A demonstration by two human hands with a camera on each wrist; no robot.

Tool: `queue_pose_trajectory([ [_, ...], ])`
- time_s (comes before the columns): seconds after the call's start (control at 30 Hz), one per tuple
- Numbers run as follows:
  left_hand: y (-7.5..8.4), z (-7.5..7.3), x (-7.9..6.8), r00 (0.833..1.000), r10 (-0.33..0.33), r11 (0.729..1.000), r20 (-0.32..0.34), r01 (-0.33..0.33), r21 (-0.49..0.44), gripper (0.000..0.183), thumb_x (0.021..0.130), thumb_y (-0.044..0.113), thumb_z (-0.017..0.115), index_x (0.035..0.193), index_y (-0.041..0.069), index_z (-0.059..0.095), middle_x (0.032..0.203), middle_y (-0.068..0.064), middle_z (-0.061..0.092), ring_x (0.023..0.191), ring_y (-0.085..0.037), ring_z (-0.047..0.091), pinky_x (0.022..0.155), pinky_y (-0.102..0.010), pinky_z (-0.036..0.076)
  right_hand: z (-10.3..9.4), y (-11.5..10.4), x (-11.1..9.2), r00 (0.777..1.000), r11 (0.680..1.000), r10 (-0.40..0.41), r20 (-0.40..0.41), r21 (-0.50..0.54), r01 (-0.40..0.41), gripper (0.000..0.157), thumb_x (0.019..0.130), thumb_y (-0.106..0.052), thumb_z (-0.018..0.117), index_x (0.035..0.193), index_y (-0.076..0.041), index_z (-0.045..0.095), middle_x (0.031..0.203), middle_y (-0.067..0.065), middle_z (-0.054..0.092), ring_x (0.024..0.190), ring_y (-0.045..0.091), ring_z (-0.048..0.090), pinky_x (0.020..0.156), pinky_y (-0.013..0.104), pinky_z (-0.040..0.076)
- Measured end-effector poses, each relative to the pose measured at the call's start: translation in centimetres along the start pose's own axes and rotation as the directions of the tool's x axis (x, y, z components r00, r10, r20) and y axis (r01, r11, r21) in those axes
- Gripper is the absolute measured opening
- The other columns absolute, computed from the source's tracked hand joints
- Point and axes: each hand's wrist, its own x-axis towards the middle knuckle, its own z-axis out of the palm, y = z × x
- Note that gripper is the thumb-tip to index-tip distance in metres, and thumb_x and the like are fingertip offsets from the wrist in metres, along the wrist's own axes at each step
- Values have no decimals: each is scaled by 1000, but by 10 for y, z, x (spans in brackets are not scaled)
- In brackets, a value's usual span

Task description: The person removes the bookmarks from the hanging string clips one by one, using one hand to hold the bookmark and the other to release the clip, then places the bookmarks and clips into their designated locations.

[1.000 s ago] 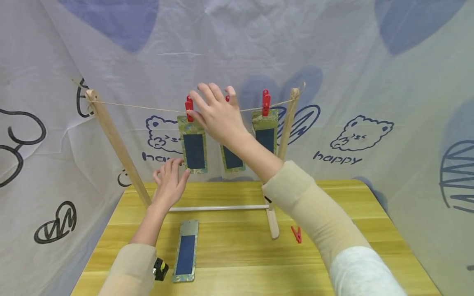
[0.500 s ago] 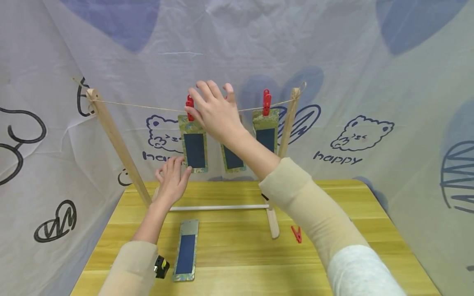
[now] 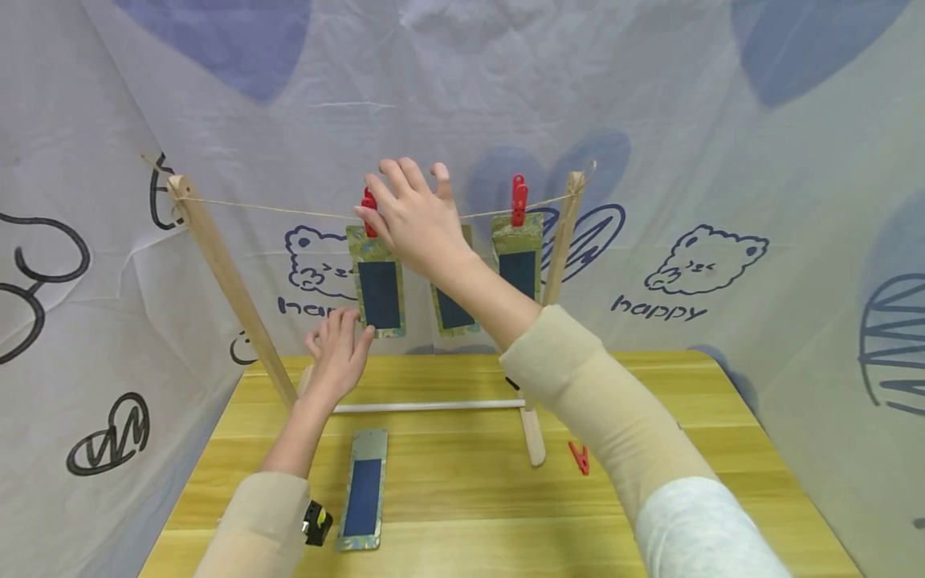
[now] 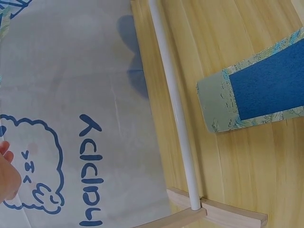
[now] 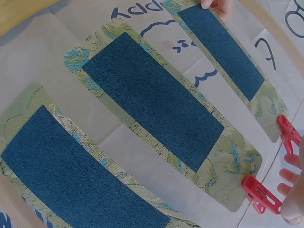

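Observation:
Three patterned strips with dark-blue panels hang from a string, held by red clips. My left hand (image 3: pixel 336 353) pinches the lower left corner of the leftmost strip (image 3: pixel 381 293), its thumb on the front. At that strip's top, my right hand (image 3: pixel 419 221) reaches over the red clip (image 3: pixel 369 210), thumb and index finger spread around it. The other fingers bend loosely. The right forearm partly covers the middle strip (image 5: pixel 152 99), and its clip (image 5: pixel 261 194) shows in the right wrist view. The third strip (image 3: pixel 517 265) hangs from another red clip (image 3: pixel 519 201).
Wooden posts (image 3: pixel 231 281) and a white rod (image 3: pixel 433 405) form the stand on the wooden table (image 3: pixel 448 490). Another blue-panelled strip (image 3: pixel 364 498) lies in front. A loose red clip (image 3: pixel 580 457) lies to the right. A small black object (image 3: pixel 315 523) shows beside the left sleeve.
My right hand has shifted slightly left across the leftmost clip, which stays where it was. The left hand keeps its place at the strip's lower corner.

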Motion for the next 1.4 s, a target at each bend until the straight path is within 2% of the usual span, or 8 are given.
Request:
queue_pose_trajectory([
  [0.23, 1, 2, 0, 999, 12, 1000, -32, -13, -28, 38, 99, 30, 33, 116, -3, 44, 128, -23, 32, 116, -40, 26, 92, -56, 4, -1, -2, 1, 1000, 1000, 0, 29, 18, 0, 47, 97, -50, 25, 131, -23, 43, 137, 0, 37, 126, 18, 27, 92, 45, 12],
  [0.5, 0, 5, -1, 998, 34, 999, -61, -36, -27, 27, 99, 23, 35, 104, -1, 46, 125, -22, 35, 113, -40, 28, 92, -57, 5, -2, -2, 1, 998, 999, 4, 55, 32, -6, 46, 97, -49, 23, 131, -24, 43, 137, 0, 36, 126, 18, 27, 92, 45, 12],
  [0.77, 0, 7, -2, 997, 27, 999, -66, -30, -41, 27, 100, 23, 34, 101, -2, 45, 124, -22, 36, 113, -40, 29, 91, -57, 5, -2, -1, 0, 1000, 1000, 1, 31, 22, -1, 44, 98, -48, 24, 129, -24, 44, 136, 0, 37, 125, 18, 28, 92, 45, 12],
  [0.97, -2, 7, -2, 997, 11, 999, -77, -15, -50, 29, 100, 24, 33, 99, -2, 44, 126, -23, 36, 116, -41, 28, 93, -57, 5, -2, -2, 0, 999, 1000, 5, 42, 28, -6, 43, 98, -48, 25, 129, -24, 44, 136, 0, 36, 126, 18, 27, 92, 45, 12],
  [1.27, -3, 5, -5, 996, -10, 998, -87, 4, -65, 33, 100, 29, 29, 98, -1, 43, 128, -24, 36, 113, -41, 30, 93, -57, 5, -5, -4, 2, 994, 999, 20, 107, 45, -25, 42, 98, -46, 22, 128, -24, 42, 137, -2, 34, 126, 18, 25, 93, 46, 11],
  [1.4, -2, 4, -5, 995, -11, 996, -102, 2, -85, 29, 100, 26, 31, 97, -1, 43, 128, -24, 36, 112, -42, 30, 92, -57, 5, -7, -6, 4, 990, 998, 25, 137, 56, -33, 41, 99, -44, 22, 128, -23, 42, 137, -3, 35, 126, 17, 26, 95, 46, 11],
])
